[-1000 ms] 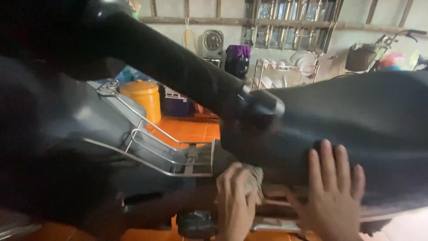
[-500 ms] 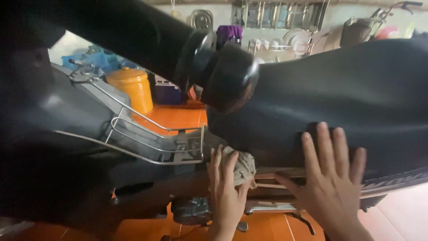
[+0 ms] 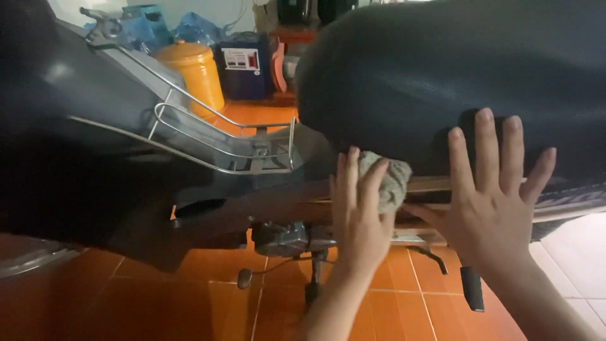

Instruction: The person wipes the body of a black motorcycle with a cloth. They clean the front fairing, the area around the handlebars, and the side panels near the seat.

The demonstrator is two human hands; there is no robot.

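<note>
A black motorbike fills the view, its seat [image 3: 454,69] at the upper right and its dark body panel [image 3: 69,158] at the left. My left hand [image 3: 356,211] presses a crumpled grey rag [image 3: 390,180] against the bike's side just below the front of the seat. Flat on the seat's side, fingers spread, rests my right hand [image 3: 495,196], holding nothing. A chrome wire rack [image 3: 240,142] sticks out left of the rag.
The bike stands on orange floor tiles [image 3: 208,297]. A footpeg and pedal [image 3: 470,287] hang low under my right arm. Behind the bike are a yellow gas cylinder [image 3: 192,69], a dark blue box [image 3: 246,63] and blue bags [image 3: 189,28].
The view has tilted down and closer, so the handlebar end has left the frame. My left hand with the rag has shifted slightly up along the bike's side; the right hand stays flat on the seat.
</note>
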